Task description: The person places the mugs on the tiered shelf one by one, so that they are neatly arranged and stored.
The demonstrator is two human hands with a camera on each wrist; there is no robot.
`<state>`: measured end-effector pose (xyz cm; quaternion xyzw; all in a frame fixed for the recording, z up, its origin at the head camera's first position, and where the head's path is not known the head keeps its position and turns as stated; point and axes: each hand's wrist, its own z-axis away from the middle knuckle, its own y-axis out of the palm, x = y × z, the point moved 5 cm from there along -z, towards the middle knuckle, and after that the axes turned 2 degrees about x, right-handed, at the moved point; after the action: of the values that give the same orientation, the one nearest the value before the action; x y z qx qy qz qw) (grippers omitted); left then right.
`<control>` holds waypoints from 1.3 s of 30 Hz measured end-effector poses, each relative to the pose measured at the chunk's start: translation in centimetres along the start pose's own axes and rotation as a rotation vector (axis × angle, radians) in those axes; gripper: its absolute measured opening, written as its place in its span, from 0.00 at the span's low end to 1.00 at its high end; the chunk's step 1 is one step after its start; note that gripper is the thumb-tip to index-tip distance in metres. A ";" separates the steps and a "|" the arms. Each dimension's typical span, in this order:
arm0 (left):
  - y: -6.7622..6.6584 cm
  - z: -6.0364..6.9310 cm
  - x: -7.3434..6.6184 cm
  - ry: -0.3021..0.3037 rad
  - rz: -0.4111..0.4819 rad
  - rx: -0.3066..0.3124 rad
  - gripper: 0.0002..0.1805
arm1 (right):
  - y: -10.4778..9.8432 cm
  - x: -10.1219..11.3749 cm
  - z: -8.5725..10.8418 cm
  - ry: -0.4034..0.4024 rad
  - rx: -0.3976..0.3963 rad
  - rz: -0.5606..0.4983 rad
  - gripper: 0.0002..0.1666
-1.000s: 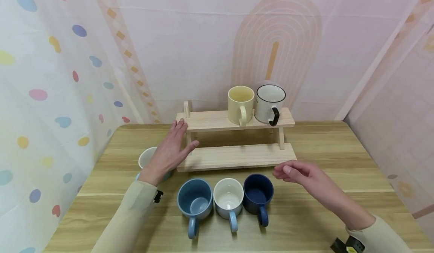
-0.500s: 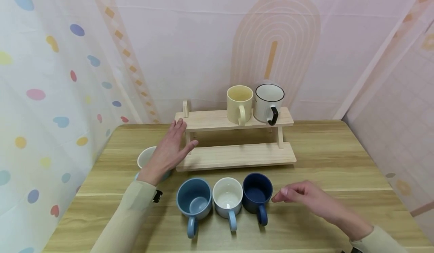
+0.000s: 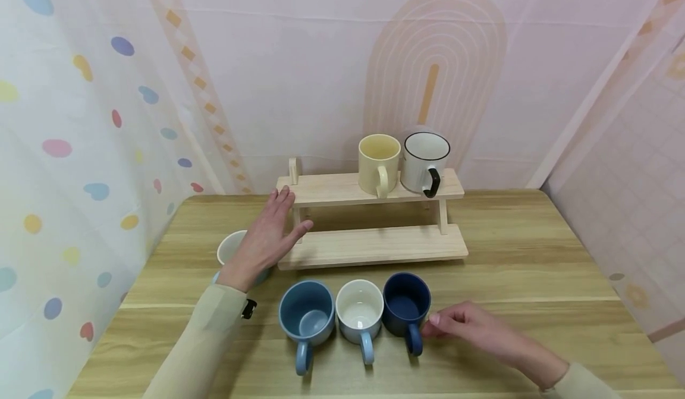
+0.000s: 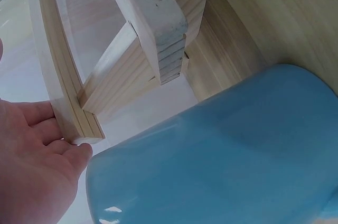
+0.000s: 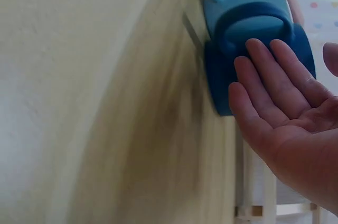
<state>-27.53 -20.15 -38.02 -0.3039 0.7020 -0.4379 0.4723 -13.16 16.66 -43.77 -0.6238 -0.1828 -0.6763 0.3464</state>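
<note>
My left hand [image 3: 267,238] rests at the left end of the two-tier wooden shelf [image 3: 374,247], fingers extended against the upper board and thumb spread. In the left wrist view its fingertips touch the board's end, beside a blue mug [image 4: 211,150]. On the table, a dark blue mug [image 3: 407,304] has its handle toward me. Just right of that handle is my right hand [image 3: 473,330], fingers slightly bent and around nothing; in the right wrist view the fingers [image 5: 269,76] overlap the mug, and contact is unclear. A white mug with a light-blue handle [image 3: 360,310] and a medium-blue mug [image 3: 307,313] stand alongside.
A yellow mug [image 3: 379,164] and a white mug with black rim and handle [image 3: 424,164] stand on the upper tier's right half. Another mug, white inside [image 3: 231,247], is partly hidden behind my left forearm. Printed curtains [image 3: 299,78] hang behind the table.
My right hand has come down toward me, from near the shelf's right front corner to beside the dark blue mug's handle. The left hand and the mugs stay in place.
</note>
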 end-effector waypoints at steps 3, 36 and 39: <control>0.0 0.0 0.0 0.005 0.000 -0.004 0.50 | 0.4 -0.3 -0.1 0.016 0.008 -0.041 0.24; 0.1 0.0 0.0 0.008 0.006 -0.006 0.50 | 3.4 -1.8 -1.4 0.018 0.070 -0.541 0.20; 0.0 0.0 0.0 0.007 0.003 -0.006 0.50 | 2.9 -1.6 -1.4 0.016 0.045 -0.500 0.18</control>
<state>-27.55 -20.14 -38.01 -0.3029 0.7052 -0.4364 0.4696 -12.13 14.08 -46.04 -0.5459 -0.3438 -0.7417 0.1835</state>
